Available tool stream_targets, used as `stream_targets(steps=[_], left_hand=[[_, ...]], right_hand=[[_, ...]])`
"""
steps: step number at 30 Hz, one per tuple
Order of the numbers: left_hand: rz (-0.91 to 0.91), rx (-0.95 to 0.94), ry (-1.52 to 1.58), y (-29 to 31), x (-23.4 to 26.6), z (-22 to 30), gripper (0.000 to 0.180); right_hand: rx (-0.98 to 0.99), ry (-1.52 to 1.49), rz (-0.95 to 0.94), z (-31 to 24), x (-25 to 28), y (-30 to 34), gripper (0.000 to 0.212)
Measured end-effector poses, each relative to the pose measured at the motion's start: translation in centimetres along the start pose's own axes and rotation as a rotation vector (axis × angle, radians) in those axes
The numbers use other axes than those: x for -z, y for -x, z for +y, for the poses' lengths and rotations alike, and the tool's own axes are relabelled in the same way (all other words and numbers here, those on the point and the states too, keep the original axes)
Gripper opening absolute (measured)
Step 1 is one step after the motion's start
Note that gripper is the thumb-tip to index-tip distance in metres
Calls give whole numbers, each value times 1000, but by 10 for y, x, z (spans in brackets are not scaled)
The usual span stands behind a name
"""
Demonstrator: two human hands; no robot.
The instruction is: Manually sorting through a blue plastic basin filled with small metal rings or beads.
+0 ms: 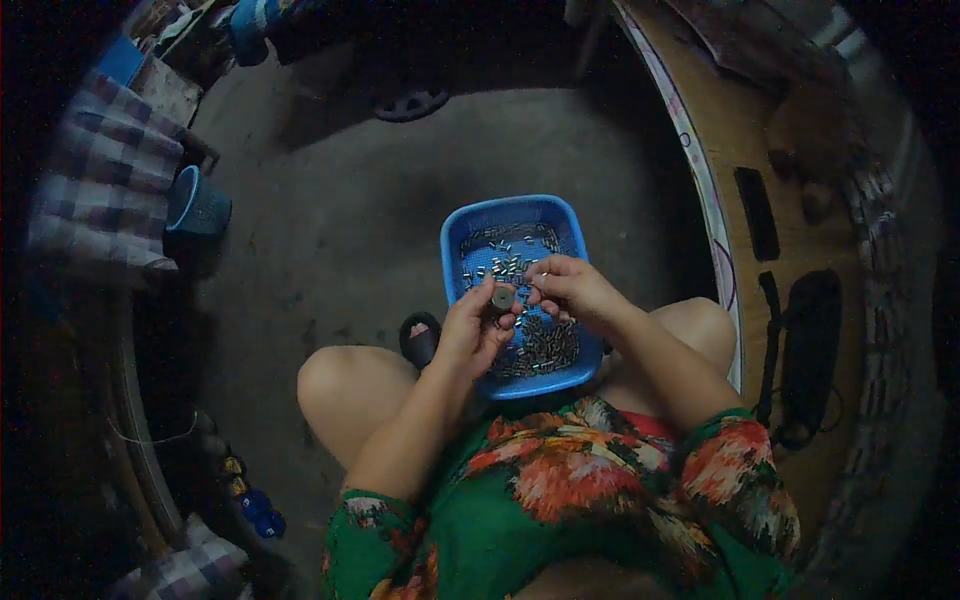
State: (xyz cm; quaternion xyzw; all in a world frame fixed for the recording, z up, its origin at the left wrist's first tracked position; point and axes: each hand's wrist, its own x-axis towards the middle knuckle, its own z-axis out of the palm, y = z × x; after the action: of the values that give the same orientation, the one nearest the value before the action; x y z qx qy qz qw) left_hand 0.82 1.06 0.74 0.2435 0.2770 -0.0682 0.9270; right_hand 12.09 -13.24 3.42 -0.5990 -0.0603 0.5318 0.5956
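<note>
A blue plastic basket (457,225) rests across my lap, with many small shiny metal cylinders (545,345) spread over its bottom. Over the middle of it, my left hand (480,318) is closed round a short, round grey metal piece with a small hole in its face (503,298). Just to the right, the fingertips of my right hand (565,285) are pinched together close to that piece. Whatever the pinch holds is too small to make out.
At right stands a wooden bench (740,110) with a dark remote-like object (757,213) and a dark bag (810,350). On the left are a blue bin (200,205) and checked cloth (105,180). A dark round object (412,104) lies on the floor ahead.
</note>
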Motion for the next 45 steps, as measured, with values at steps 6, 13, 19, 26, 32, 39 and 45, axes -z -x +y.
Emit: stream_targets(steps=[6, 13, 19, 26, 32, 39, 45], left_hand=[[-30, 27, -41, -1, 1, -1, 30], [-11, 0, -26, -1, 0, -3, 26], [-30, -4, -15, -2, -2, -6, 24], [-33, 12, -50, -3, -4, -6, 23], [-6, 21, -49, -1, -6, -7, 23], [-36, 12, -45, 0, -6, -7, 25], [-44, 6, -38, 1, -8, -6, 25]], right_hand=[[23, -3, -76, 10, 5, -8, 22], [100, -66, -44, 5, -1, -4, 22], [72, 97, -15, 3, 1, -1, 18], [94, 68, -1, 6, -3, -4, 16], [148, 125, -20, 9, -3, -4, 15], [128, 137, -8, 11, -5, -6, 16], [189, 70, -71, 18, -3, -13, 14]])
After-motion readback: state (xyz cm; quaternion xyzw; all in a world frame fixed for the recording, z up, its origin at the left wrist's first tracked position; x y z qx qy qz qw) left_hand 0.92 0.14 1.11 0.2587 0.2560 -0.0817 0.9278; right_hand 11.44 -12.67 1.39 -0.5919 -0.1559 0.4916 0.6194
